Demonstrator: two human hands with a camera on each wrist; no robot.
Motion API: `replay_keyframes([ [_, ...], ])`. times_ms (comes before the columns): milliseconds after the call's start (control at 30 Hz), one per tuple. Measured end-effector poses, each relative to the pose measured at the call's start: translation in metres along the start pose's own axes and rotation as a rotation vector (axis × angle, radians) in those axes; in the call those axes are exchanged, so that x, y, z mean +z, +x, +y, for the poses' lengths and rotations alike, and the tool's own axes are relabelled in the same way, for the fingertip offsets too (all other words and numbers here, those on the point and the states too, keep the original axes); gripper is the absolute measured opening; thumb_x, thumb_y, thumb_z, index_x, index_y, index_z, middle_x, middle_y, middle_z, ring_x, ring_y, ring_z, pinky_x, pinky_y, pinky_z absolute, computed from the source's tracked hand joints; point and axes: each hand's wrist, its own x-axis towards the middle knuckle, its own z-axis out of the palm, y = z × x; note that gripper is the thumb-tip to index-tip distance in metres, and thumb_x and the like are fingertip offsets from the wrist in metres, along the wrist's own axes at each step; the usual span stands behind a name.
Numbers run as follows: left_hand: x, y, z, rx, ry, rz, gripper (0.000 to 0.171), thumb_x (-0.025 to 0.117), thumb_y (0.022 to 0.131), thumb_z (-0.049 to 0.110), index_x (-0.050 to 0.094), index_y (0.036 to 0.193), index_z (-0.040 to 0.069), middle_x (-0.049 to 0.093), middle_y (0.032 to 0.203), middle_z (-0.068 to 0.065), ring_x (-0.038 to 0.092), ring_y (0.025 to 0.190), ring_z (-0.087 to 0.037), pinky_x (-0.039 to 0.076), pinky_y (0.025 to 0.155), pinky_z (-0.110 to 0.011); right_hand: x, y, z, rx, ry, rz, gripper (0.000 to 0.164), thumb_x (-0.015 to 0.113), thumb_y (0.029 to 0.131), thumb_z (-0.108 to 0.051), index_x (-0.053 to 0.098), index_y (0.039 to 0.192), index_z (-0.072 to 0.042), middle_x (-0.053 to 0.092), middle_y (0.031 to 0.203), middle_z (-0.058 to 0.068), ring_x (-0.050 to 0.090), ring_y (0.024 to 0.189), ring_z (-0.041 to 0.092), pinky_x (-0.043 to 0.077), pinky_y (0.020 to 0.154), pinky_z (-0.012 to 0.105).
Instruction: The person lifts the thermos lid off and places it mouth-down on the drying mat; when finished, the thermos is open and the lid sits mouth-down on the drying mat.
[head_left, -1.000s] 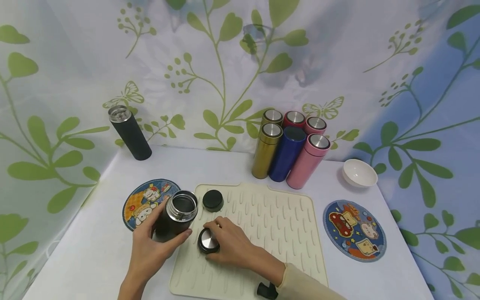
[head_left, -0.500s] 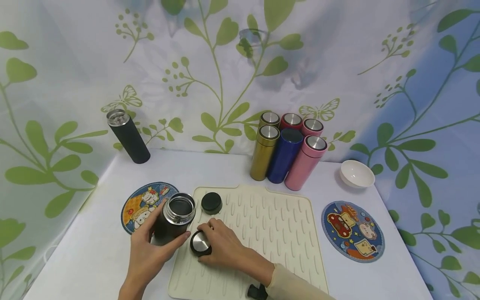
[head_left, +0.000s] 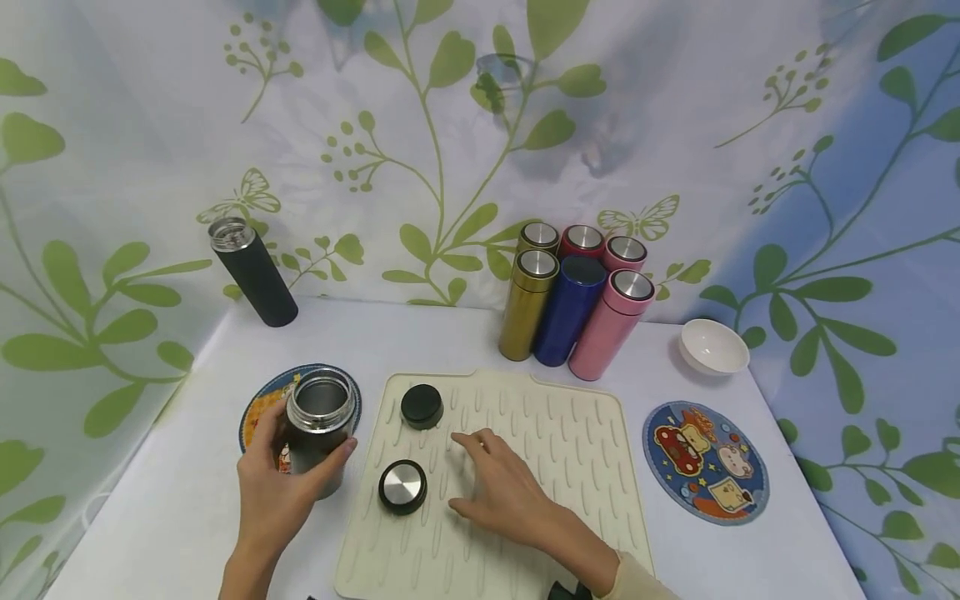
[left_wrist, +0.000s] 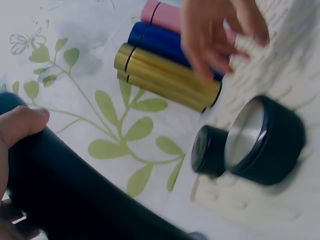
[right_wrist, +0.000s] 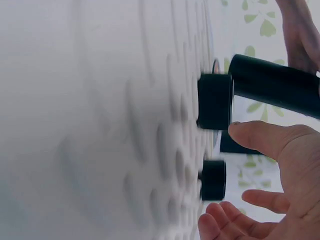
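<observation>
My left hand [head_left: 279,492] grips a black thermos bottle [head_left: 318,450] with an open steel mouth, thumb on one side and fingers round the other. It overlaps the left round coaster [head_left: 258,417] in the head view. My right hand [head_left: 510,492] holds nothing, its fingers spread apart over the cream drying mat [head_left: 562,433]. Left of it on the mat lies a black lid with a silver top [head_left: 402,487]. Farther back on the mat sits a smaller black stopper [head_left: 422,406]. In the left wrist view the bottle's dark body [left_wrist: 75,185] fills the lower left.
Another black bottle without a lid [head_left: 255,271] stands at the back left. Several gold, red, blue and pink bottles [head_left: 570,308] stand grouped at the back. A white bowl [head_left: 714,347] and a second round coaster [head_left: 707,462] are at the right.
My right hand has let go of the silver-topped lid and moved right, leaving it on the mat. My left hand has carried the black bottle left, toward the coaster.
</observation>
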Motion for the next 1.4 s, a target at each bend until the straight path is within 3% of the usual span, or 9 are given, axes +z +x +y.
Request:
replay_keyframes([
  [100,-0.004,0.013,-0.015,0.011,0.013,0.015,0.085,0.092,0.057,-0.01,0.056,0.134,0.001,0.064,0.116,0.004,0.061,0.1,-0.006,0.043,0.088,-0.017,-0.012,-0.013,0.013,0.03,-0.014,0.015,0.081,0.087,0.076,-0.031,0.049,0.145,-0.01,0.056,0.117,0.004,0.05,0.094,0.012,0.049,0.073,0.03],
  [267,-0.013,0.044,-0.032,-0.054,0.114,0.022,0.079,0.091,0.067,0.001,0.052,0.135,0.004,0.064,0.114,0.009,0.055,0.098,-0.005,0.038,0.087,-0.022,-0.026,-0.036,0.03,0.101,-0.049,0.028,0.077,0.088,0.074,-0.027,0.054,0.141,-0.01,0.057,0.114,0.003,0.053,0.095,0.012,0.05,0.074,0.033],
  [500,-0.028,0.078,-0.059,-0.162,0.215,0.089,0.072,0.087,0.075,0.013,0.05,0.136,0.006,0.064,0.121,-0.01,0.047,0.098,-0.002,0.033,0.081,-0.026,-0.041,-0.067,0.045,0.17,-0.103,0.088,0.067,0.09,0.07,-0.025,0.064,0.13,-0.01,0.059,0.111,0.0,0.056,0.098,0.012,0.051,0.078,0.035],
  [667,-0.036,0.098,-0.076,-0.211,0.203,0.142,0.072,0.085,0.078,0.018,0.05,0.141,0.015,0.06,0.128,-0.007,0.047,0.102,-0.002,0.036,0.083,-0.025,-0.048,-0.085,0.054,0.214,-0.152,0.124,0.063,0.092,0.068,-0.025,0.067,0.124,-0.01,0.06,0.11,-0.003,0.057,0.101,0.015,0.051,0.081,0.038],
  [867,-0.04,0.124,-0.087,-0.184,0.231,0.188,0.068,0.085,0.079,0.018,0.054,0.14,0.018,0.062,0.125,-0.002,0.053,0.103,-0.003,0.042,0.084,-0.022,-0.044,-0.101,0.06,0.243,-0.164,0.085,0.056,0.094,0.064,-0.024,0.071,0.114,-0.014,0.058,0.108,-0.007,0.053,0.101,0.014,0.051,0.085,0.039],
  [1033,-0.041,0.142,-0.094,-0.201,0.25,0.201,0.068,0.084,0.079,0.02,0.054,0.141,0.018,0.061,0.129,-0.004,0.056,0.109,-0.009,0.046,0.094,-0.027,-0.043,-0.108,0.061,0.238,-0.185,0.092,0.049,0.092,0.066,-0.023,0.072,0.11,-0.016,0.061,0.109,-0.007,0.054,0.101,0.013,0.051,0.087,0.04],
  [1200,-0.044,0.158,-0.109,-0.264,0.234,0.19,0.07,0.083,0.081,0.022,0.051,0.143,0.016,0.058,0.132,-0.004,0.056,0.116,-0.015,0.044,0.103,-0.035,-0.049,-0.115,0.062,0.261,-0.215,0.124,0.047,0.09,0.069,-0.021,0.072,0.112,-0.015,0.063,0.113,-0.005,0.056,0.103,0.015,0.052,0.087,0.041],
  [1400,-0.052,0.173,-0.125,-0.352,0.226,0.178,0.072,0.082,0.083,0.021,0.046,0.145,0.016,0.055,0.139,-0.005,0.053,0.124,-0.016,0.041,0.107,-0.037,-0.055,-0.125,0.069,0.296,-0.25,0.149,0.047,0.091,0.069,-0.019,0.073,0.112,-0.016,0.065,0.112,-0.002,0.056,0.098,0.016,0.052,0.083,0.041],
])
